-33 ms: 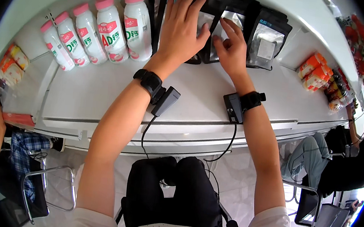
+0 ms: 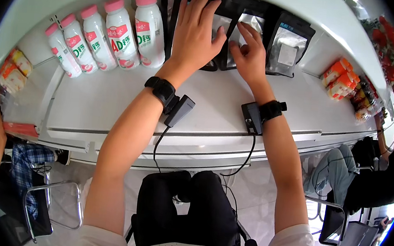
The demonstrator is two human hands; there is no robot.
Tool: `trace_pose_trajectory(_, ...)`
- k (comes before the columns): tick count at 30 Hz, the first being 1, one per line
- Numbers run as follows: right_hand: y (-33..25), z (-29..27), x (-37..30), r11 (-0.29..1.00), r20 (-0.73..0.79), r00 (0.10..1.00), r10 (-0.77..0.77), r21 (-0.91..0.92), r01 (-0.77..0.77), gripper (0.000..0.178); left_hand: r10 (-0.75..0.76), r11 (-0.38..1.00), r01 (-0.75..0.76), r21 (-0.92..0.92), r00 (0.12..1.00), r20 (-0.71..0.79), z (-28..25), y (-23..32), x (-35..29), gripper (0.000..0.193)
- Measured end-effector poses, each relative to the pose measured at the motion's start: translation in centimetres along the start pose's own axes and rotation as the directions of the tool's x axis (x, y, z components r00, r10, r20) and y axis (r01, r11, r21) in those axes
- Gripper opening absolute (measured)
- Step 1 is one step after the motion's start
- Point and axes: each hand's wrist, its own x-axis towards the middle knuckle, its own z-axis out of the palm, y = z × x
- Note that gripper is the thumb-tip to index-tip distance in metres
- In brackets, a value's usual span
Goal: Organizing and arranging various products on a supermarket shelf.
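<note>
My left hand [image 2: 194, 38] is laid over a black pouch with a clear window [image 2: 222, 24] at the back of the white shelf, its fingers stretched out. My right hand [image 2: 251, 60] is at the front of the neighbouring black pouch [image 2: 252, 18], with index finger and thumb apart and the other fingers partly curled. Neither hand visibly grips anything. To the right stands another black pouch [image 2: 288, 49] with a silvery window and a small white label. A row of several white bottles with pink caps, the nearest a large bottle [image 2: 150, 39], stands left of my left hand.
The white shelf [image 2: 208, 100] has a railed front edge. Orange-and-white packages [image 2: 339, 79] sit at the right, and similar packages [image 2: 12, 76] at the far left. Each wrist wears a black strap with a cabled box [image 2: 179, 111]. Other people sit on chairs at both sides.
</note>
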Motion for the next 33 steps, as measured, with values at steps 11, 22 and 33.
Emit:
trace_pose_trajectory(11,-0.1,-0.5,-0.4,0.990,-0.248,0.965,0.090,0.127,-0.060,0.022,-0.046,0.990,0.076,0.122,0.972,-0.230,-2.4,-0.3,0.2,0.033)
trace_pose_trajectory(22,1.9,-2.0,-1.6,0.938,-0.296,0.912,0.282,0.284,-0.198,0.018,-0.636,0.748,0.610,-0.262,0.772,-0.017,-13.2,-2.1,-5.7,0.033)
trace_pose_trajectory(33,-1.2,-3.1,-3.5,0.716,0.134,0.863,0.488,0.504,-0.483,0.020,-0.808,0.564,0.800,-0.204,0.586,0.060,-17.1,-3.6,-9.9,0.040)
